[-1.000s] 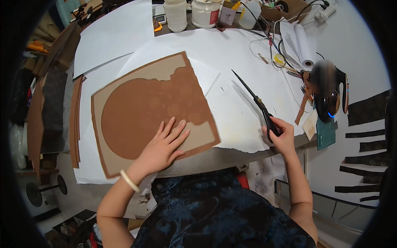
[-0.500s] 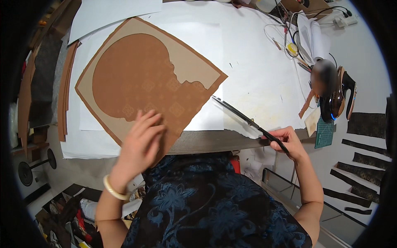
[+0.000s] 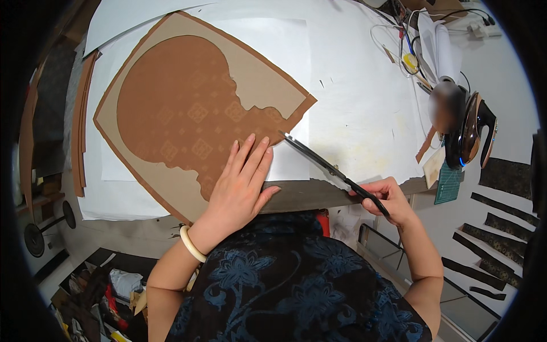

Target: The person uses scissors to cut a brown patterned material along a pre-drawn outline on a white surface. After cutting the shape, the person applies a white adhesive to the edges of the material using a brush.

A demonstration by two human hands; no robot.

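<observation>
**Left hand (image 3: 241, 185) flat on the cloth (image 3: 176, 97), right hand (image 3: 390, 200) closed round the scissors (image 3: 335, 170)!**

Palm down, the left hand lies open over the cloth's near corner, fingers stretched and slightly apart, thumb out to the right above the grey table edge (image 3: 305, 195). It presses on top and grips nothing. Over on the right, the other hand is curled round the scissor handles, blades pointing far and left, looking almost together. Their tips are right at the cloth's right-hand edge, just beside those fingertips; whether they bite, can't tell from here!

And the cloth itself: brown, faintly patterned, spread on the left of the table over white paper (image 3: 353, 85), a pale panel (image 3: 259, 85) along its far right side. Well to the right stand an iron (image 3: 469, 137) and, nearer, a green mat (image 3: 447, 187).
</observation>
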